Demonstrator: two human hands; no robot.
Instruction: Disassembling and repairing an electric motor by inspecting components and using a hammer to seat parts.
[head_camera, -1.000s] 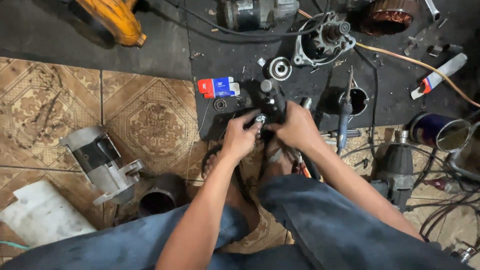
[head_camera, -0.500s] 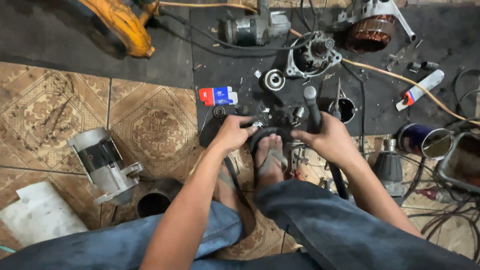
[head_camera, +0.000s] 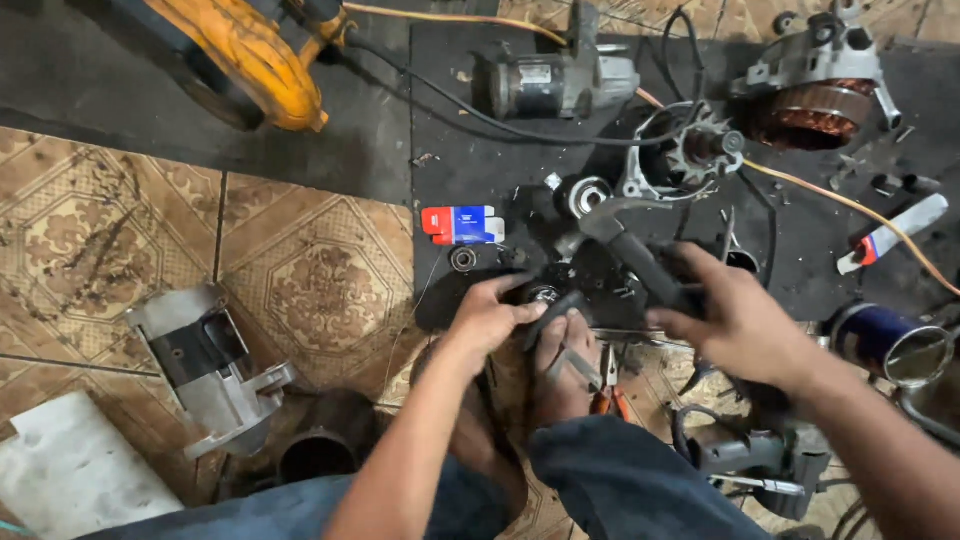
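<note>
My left hand (head_camera: 488, 318) pinches a small dark round metal part (head_camera: 545, 296) at the edge of the black mat (head_camera: 470, 160). My foot in a sandal (head_camera: 565, 372) presses against the part from below. My right hand (head_camera: 745, 325) is closed around the black handle of a hammer (head_camera: 640, 258). The hammer's grey head points up and to the left, just above the part. Both forearms reach in from the bottom of the view.
A red and blue box (head_camera: 460, 225), a bearing (head_camera: 583, 194), an alternator housing (head_camera: 680, 160), a copper-wound stator (head_camera: 815, 92) and a motor (head_camera: 555, 85) lie on the mat. A starter motor (head_camera: 205, 365) rests on the tiles, orange-handled pliers (head_camera: 610, 395) by my foot, a blue can (head_camera: 880, 342) at right.
My right hand left the small part, took the hammer by its handle and moved right with it. My left hand stayed on the part.
</note>
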